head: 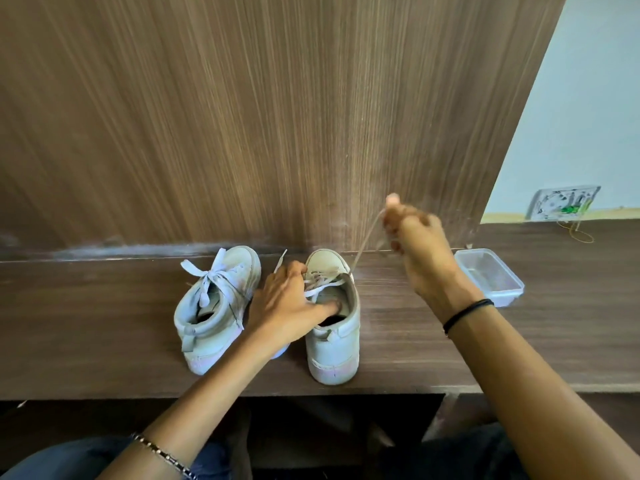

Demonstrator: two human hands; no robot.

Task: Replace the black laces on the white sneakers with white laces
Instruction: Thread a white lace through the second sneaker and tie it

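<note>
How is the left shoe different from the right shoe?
The left sneaker is tied with a white bow; the right sneaker has a loose, untied lace. The left hand holds the right sneaker and the right hand pulls its lace upward; neither grips the left sneaker. The left sneaker sits angled; the right sneaker points straight at the back panel. Both are white, on the desk.

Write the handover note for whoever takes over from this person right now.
Left hand: holds the right sneaker steady, thumb inside its opening.
Right hand: grip pinches one end of the white lace, pulled taut upward.
Both sneakers stand on the wooden ledge; a clear container sits to their right.
Done: the left sneaker has a white lace tied in a bow.
Left: finish lacing the right sneaker and tie it.
</note>
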